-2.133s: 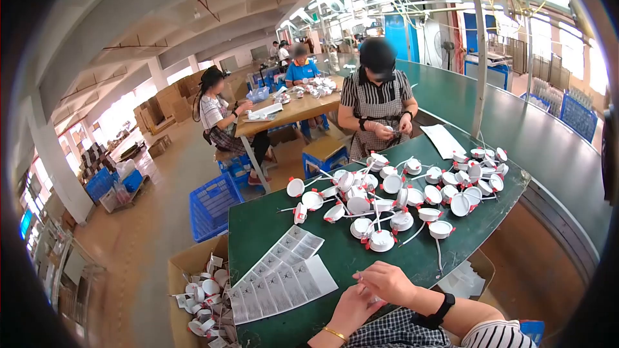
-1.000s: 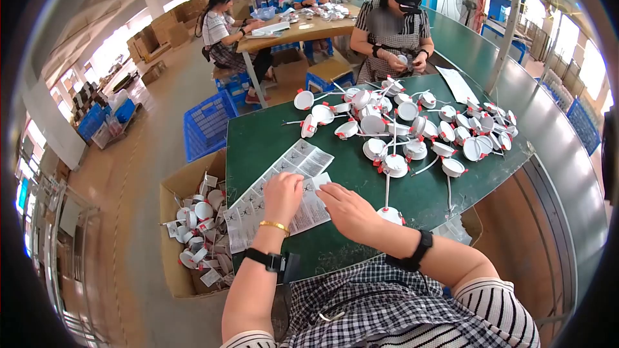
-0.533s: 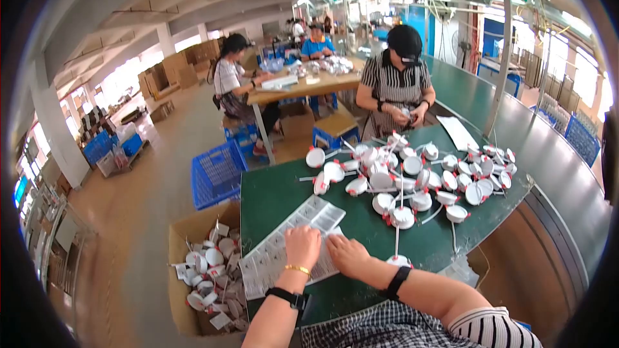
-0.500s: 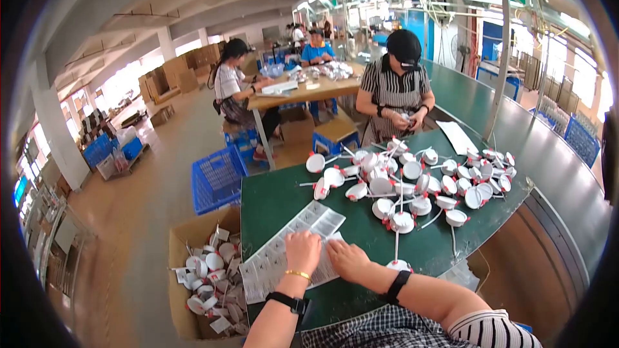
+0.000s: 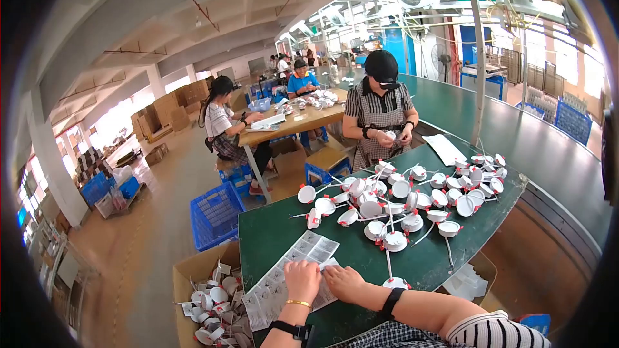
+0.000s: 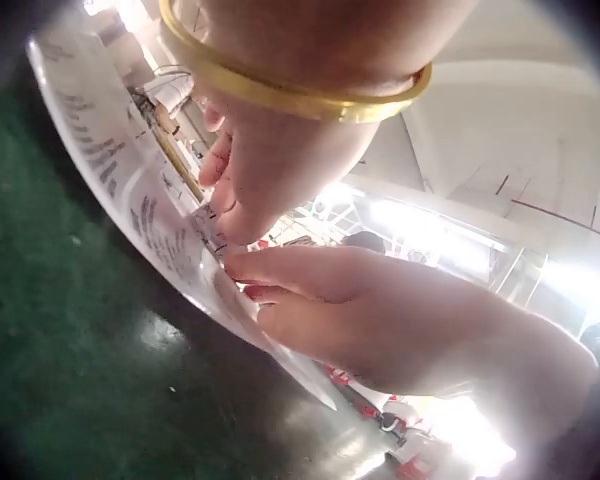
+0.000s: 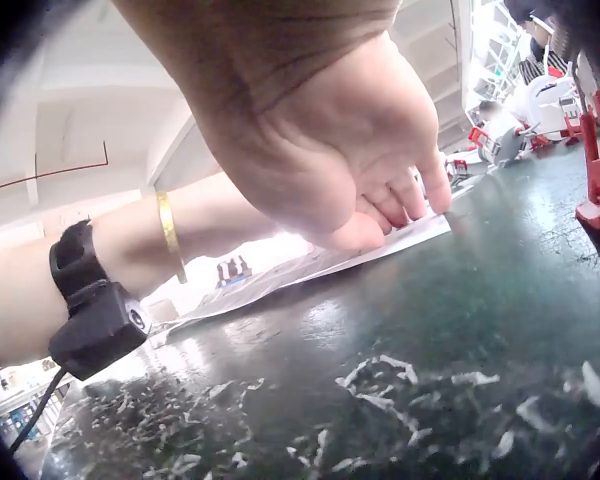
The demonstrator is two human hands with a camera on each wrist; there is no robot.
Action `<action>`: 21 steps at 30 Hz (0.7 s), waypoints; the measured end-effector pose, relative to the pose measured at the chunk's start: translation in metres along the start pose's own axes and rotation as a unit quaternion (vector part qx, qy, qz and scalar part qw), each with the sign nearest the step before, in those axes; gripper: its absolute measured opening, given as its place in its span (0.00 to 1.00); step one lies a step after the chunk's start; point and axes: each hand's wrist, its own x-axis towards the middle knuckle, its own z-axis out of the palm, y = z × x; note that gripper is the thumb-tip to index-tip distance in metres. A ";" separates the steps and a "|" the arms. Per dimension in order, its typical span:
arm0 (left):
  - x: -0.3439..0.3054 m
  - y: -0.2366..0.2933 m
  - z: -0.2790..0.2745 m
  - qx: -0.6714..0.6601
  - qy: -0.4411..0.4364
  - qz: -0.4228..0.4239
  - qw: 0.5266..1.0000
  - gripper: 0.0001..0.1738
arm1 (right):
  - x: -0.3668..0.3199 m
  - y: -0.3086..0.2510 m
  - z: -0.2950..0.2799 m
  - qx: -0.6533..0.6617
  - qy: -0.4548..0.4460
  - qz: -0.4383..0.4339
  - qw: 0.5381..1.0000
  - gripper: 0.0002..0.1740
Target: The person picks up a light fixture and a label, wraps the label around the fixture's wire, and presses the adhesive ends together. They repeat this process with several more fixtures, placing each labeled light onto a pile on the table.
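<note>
Printed label sheets (image 5: pixel 264 299) lie on the green table, with both hands close together over them. My left hand (image 5: pixel 302 282), a gold bracelet at its wrist, pinches the label sheet between thumb and curled fingers. Beside it, my right hand (image 5: pixel 346 283) has thumb and fingertips at the sheet's near edge, pinching it. In the left wrist view the edge of the sheet (image 6: pixel 110 170) curves up off the table. A small white downlight (image 5: pixel 395 283) stands just beyond the right forearm. Several more white downlights (image 5: pixel 394 241) with red clips and white cables lie heaped further back.
An open carton (image 5: pixel 185 283) of downlights stands left of the table, a blue crate (image 5: pixel 216 216) behind it. White paper (image 5: pixel 445 149) lies at the far right. Opposite, a seated person (image 5: pixel 380 113) handles a downlight. Pale scraps (image 7: pixel 380 400) litter the near tabletop.
From close to the body, both hands have moved left onto the label sheets. A downlight now stands by the right forearm. Over the last half second the hands stay nearly in place.
</note>
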 end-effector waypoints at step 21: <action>0.004 -0.005 0.014 0.004 -0.016 -0.056 0.998 0.04 | 0.003 0.008 0.028 0.013 0.166 -0.024 0.986 0.13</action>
